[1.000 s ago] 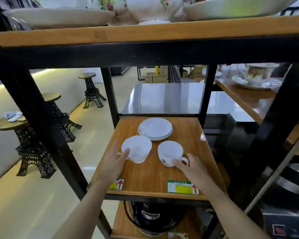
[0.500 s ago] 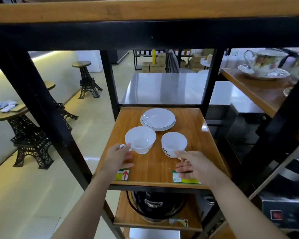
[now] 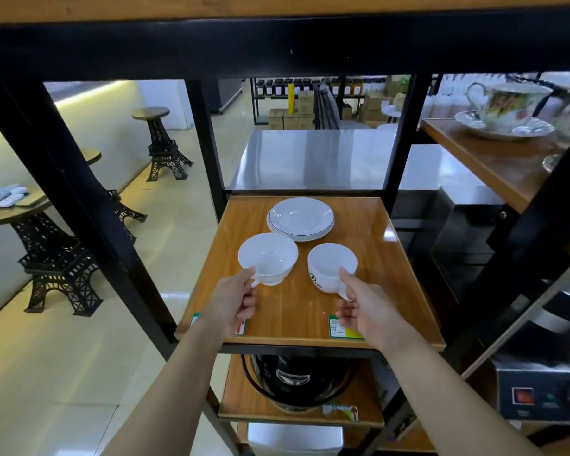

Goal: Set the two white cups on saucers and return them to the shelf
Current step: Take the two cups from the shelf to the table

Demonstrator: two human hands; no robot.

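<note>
Glossy cream floor tiles and black tower-shaped stools leftward. On the varnished wooden shelf: left hand pinching the wide white cup by its handle; stacked saucers behind; right hand gripping the logo cup by its handle.

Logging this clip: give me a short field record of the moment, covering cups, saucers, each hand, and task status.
left cup: wide white cup, upright on the wooden shelf
right cup: white cup with a dark logo, upright on the shelf
saucers: stacked behind the cups, nothing on them
left hand: fingers at the left cup's handle
right hand: fingers at the right cup's handle
task status: neither cup is on a saucer yet
</note>
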